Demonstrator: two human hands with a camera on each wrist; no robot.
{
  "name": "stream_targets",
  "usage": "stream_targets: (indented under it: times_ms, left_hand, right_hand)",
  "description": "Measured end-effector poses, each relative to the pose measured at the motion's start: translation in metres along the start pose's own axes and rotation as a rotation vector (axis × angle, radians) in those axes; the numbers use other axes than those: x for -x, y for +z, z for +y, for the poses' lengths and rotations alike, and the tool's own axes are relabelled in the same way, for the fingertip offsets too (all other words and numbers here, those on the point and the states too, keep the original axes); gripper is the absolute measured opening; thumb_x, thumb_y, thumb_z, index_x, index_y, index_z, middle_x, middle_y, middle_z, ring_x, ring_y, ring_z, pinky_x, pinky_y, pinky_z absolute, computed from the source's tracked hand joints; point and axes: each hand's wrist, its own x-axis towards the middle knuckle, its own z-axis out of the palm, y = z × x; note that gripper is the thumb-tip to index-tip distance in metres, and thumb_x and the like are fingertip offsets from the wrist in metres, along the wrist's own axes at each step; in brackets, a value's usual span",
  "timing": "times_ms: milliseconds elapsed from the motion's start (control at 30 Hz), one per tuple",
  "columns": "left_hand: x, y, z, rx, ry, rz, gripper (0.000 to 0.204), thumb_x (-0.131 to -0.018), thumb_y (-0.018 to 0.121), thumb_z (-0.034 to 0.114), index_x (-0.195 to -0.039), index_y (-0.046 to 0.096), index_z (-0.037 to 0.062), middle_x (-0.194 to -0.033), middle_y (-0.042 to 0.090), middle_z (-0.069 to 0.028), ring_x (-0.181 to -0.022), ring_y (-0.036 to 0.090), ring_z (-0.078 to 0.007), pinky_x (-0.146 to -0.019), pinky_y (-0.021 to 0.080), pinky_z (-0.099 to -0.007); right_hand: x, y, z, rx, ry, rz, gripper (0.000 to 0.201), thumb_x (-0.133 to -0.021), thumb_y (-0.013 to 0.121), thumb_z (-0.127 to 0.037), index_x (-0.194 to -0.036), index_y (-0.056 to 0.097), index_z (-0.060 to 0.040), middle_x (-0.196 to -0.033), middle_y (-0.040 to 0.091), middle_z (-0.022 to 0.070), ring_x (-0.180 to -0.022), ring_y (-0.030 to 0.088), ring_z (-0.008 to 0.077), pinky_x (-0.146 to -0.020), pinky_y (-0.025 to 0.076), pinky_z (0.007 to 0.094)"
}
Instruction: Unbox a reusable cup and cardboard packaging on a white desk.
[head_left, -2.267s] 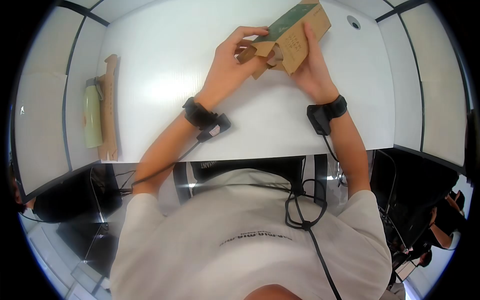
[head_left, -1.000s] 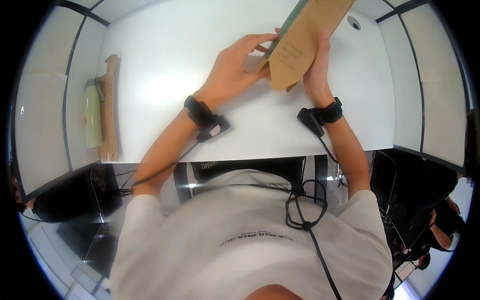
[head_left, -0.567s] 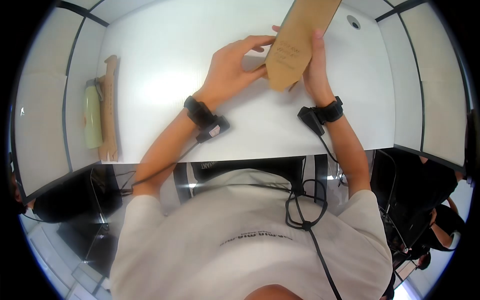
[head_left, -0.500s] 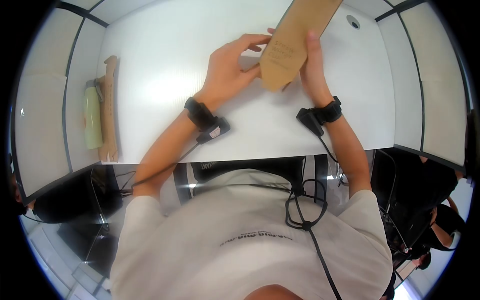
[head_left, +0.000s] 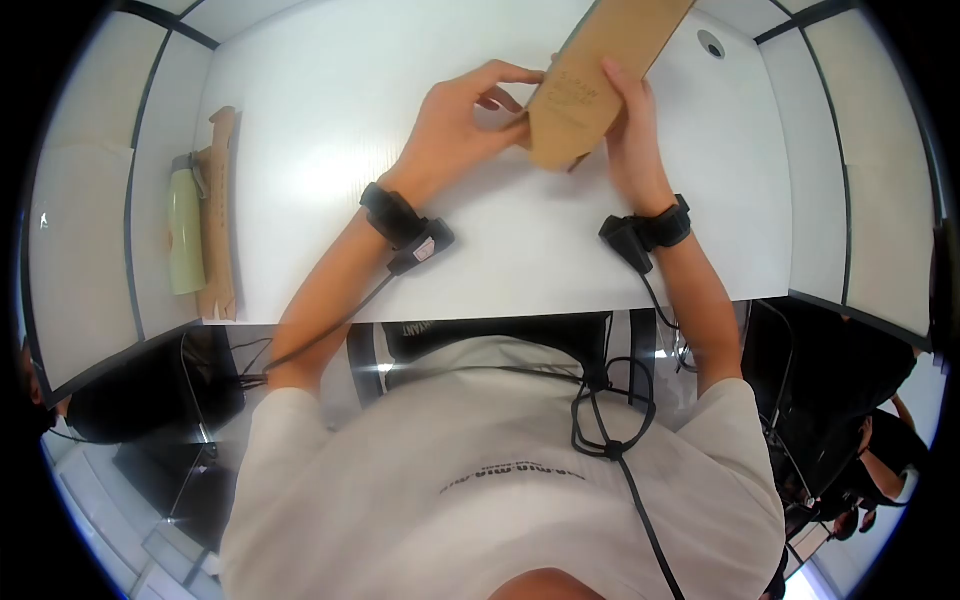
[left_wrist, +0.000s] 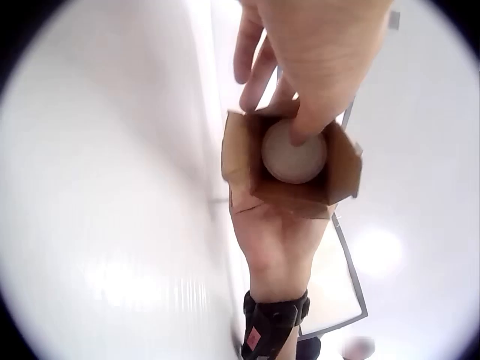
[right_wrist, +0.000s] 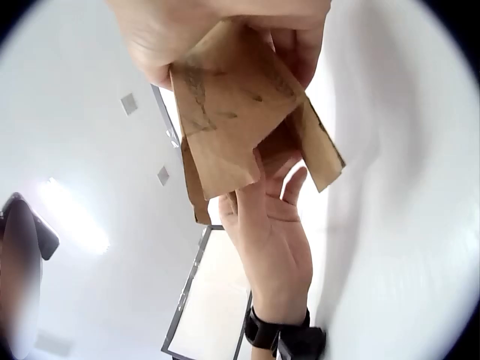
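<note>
A long brown cardboard box (head_left: pixel 610 60) is held tilted above the white table, its flapped end toward me. Faint print shows on its upper face. My right hand (head_left: pixel 635 145) grips it from the right, thumb along the printed face. On the left, my left hand (head_left: pixel 455 130) has its thumb at the open end and its index finger against the box's edge. The left wrist view looks into the box: a round whitish cup end (left_wrist: pixel 289 165) sits inside, and the left thumb reaches in over it. The other left fingers are outside the box.
A pale green bottle (head_left: pixel 185 225) and a flat brown cardboard piece (head_left: pixel 217 220) lie along the table's left edge. A round cable hole (head_left: pixel 711 44) is at the back right. Partition panels (head_left: pixel 160 160) flank the white table (head_left: pixel 480 270). Cables run from both wrist bands.
The box has rolled, hiding its green side and bringing the printed brown face up; its open end has turned out of the head view. The left thumb and the right thumb have shifted slightly.
</note>
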Motion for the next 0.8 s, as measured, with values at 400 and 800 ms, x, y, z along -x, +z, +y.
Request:
stream_targets:
  times_ms: [400, 800]
  left_hand:
    - [-0.014, -0.024, -0.010, 0.002, 0.302, 0.509, 0.018, -0.088, 0.067, 0.010, -0.106, 0.066, 0.0035, -0.104, 0.069, -0.0077, -0.099, 0.064, -0.0218, -0.089, 0.048, -0.0341]
    - [-0.020, -0.059, -0.031, 0.115, -0.083, 0.247, 0.033, -0.100, 0.056, 0.032, -0.111, 0.067, 0.0023, -0.100, 0.067, -0.0029, -0.093, 0.061, -0.0115, -0.085, 0.048, -0.0267]
  right_hand:
    - [-0.006, -0.027, -0.019, 0.279, 0.299, -0.478, 0.062, -0.094, 0.058, -0.041, -0.135, 0.050, 0.0045, -0.125, 0.063, 0.0180, -0.111, 0.063, 0.0218, -0.097, 0.047, 0.0312]
    - [0.010, -0.007, -0.016, 0.517, 0.290, -0.696, 0.087, -0.079, 0.073, -0.050, -0.144, 0.043, -0.0017, -0.118, 0.066, 0.0206, -0.114, 0.058, 0.0256, -0.105, 0.033, 0.0389]
